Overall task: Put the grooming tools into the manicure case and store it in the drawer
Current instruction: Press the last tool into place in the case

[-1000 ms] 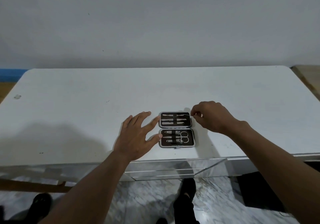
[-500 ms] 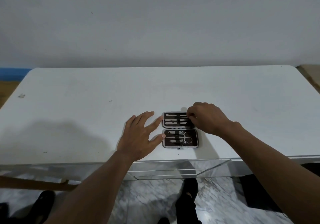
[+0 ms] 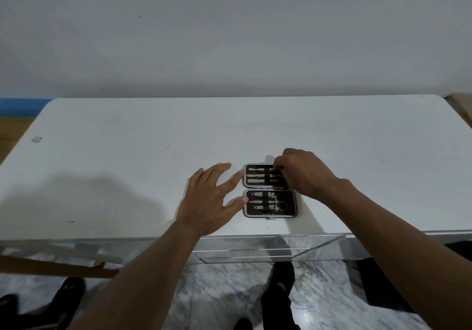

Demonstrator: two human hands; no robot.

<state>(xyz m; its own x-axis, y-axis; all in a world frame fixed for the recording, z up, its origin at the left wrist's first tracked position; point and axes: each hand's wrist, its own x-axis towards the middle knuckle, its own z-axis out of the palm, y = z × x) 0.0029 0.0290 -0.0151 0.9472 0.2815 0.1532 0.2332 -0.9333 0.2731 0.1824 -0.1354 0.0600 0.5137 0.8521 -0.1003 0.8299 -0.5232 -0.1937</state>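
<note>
The black manicure case [image 3: 290, 211] lies open near the front edge of the white table [image 3: 127, 163], its two halves one behind the other. Thin metal tools sit under straps in the far half [image 3: 258, 176]. Small scissors [image 3: 279, 203] and other tools sit in the near half. My left hand [image 3: 209, 202] lies flat with fingers spread, index and thumb tips touching the case's left edge. My right hand [image 3: 304, 173] covers the right end of the far half, fingertips pinched on a thin tool there. The tool itself is mostly hidden.
A mirrored drawer front [image 3: 255, 250] runs under the table's front edge, closed. A grey wall stands behind the table. Below are a marble floor, my dark shoes [image 3: 281, 278] and a wooden board [image 3: 51, 265] at the lower left.
My right hand has moved left from beside the case onto the right end of the far half, bringing the thin tool with it. My left hand stays at the case's left edge.
</note>
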